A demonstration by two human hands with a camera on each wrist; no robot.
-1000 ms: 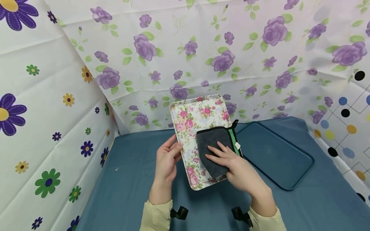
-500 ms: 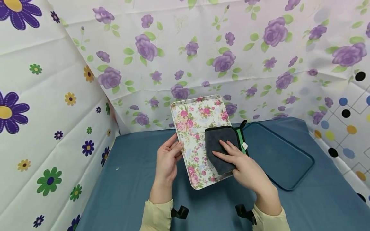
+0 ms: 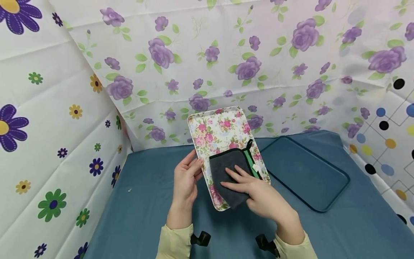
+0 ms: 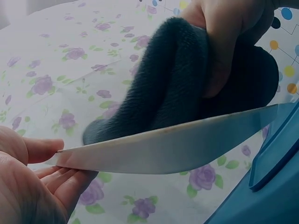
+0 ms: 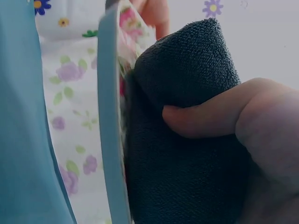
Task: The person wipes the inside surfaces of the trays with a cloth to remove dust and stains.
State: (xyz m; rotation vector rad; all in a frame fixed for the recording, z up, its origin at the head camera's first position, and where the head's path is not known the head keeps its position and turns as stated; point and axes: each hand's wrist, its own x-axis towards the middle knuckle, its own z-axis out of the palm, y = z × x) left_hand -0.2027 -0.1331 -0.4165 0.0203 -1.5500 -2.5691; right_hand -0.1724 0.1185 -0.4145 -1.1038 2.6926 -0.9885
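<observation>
My left hand [image 3: 185, 181] grips the long left edge of a white tray [image 3: 211, 126] with pink roses, held tilted above the table. Its thumb lies on the rim and its fingers lie under it, as the left wrist view shows. A dark grey cloth [image 3: 226, 163] with black trim, a green strip and a hanging loop lies against the tray's lower part. My right hand [image 3: 266, 198] holds this cloth, fingers spread over its outer face. In the right wrist view the thumb [image 5: 201, 119] presses into the cloth's folded underside.
A dark blue rectangular tray [image 3: 307, 172] lies on the blue tablecloth [image 3: 148, 201] to the right. Flower-printed sheets [image 3: 181, 75] rise behind and at the left, and a dotted sheet [image 3: 388, 151] at the right. A small white speck [image 3: 129, 190] shows on the tablecloth.
My right hand slid the cloth a little to the right, then back left and down across the floral tray. The left hand keeps its hold on the tray with hardly any movement.
</observation>
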